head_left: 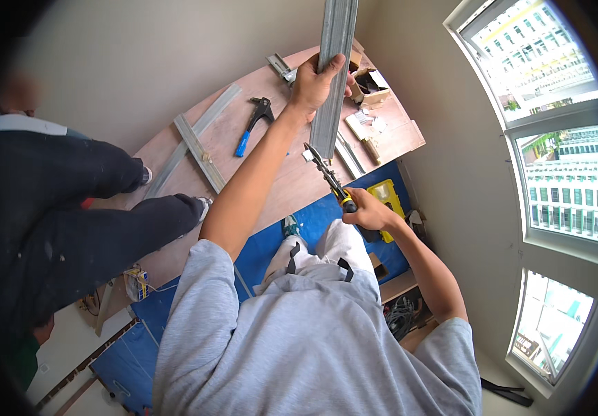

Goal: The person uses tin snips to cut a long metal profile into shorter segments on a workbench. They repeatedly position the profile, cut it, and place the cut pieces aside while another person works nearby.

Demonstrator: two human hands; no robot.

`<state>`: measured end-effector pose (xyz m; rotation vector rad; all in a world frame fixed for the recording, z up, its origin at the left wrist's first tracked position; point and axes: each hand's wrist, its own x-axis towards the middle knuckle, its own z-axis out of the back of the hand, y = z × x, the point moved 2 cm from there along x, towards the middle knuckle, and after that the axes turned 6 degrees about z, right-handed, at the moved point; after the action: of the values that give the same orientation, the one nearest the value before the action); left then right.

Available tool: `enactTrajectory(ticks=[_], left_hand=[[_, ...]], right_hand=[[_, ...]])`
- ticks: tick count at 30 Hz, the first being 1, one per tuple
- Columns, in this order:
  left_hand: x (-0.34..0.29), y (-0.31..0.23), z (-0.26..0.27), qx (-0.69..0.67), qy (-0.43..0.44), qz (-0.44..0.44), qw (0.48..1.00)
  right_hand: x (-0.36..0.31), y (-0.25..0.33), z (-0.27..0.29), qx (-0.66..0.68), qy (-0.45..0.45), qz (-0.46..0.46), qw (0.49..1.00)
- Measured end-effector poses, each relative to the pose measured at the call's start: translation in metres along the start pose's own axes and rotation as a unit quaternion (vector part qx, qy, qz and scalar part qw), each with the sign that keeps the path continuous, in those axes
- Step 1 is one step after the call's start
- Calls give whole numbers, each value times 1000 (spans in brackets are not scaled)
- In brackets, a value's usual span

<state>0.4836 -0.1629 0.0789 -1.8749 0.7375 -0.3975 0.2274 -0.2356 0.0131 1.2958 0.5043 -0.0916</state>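
My left hand (313, 84) is wrapped round a long grey metal stud (327, 125), which stands steeply with its upper end running out of the top of the view. Low down in front of me, my right hand (370, 210) grips the black-and-yellow handles of metal snips (332, 179). The snips' jaws point up and left, close to the stud's lower end. Whether they touch the metal is unclear.
A wooden platform (271, 201) holds a blue-handled hand riveter (246, 135), crossed metal channels (198, 149) and an open cardboard box (370, 89). Another person's dark-trousered legs (98, 229) are at left. A yellow case (388, 197) lies on blue sheeting (320, 215), beside the windowed wall.
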Motion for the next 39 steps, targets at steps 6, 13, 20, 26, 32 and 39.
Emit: enactTrajectory(ticks=[6, 13, 20, 26, 32, 39], left_hand=[[30, -12, -20, 13, 14, -39, 999], [61, -11, -31, 74, -69, -34, 994], [90, -12, -44, 44, -133, -50, 989], [86, -37, -81, 85, -113, -78, 987], [81, -53, -99, 102, -125, -100, 982], [69, -55, -102, 89, -134, -131, 978]], right_hand=[[16, 1, 46, 35, 48, 39, 997], [40, -27, 106, 41, 120, 45, 991], [50, -22, 183, 94, 246, 65, 963], [27, -4, 215, 158, 360, -3, 919], [25, 3, 231, 146, 377, -2, 915], [27, 13, 240, 92, 374, -6, 923]])
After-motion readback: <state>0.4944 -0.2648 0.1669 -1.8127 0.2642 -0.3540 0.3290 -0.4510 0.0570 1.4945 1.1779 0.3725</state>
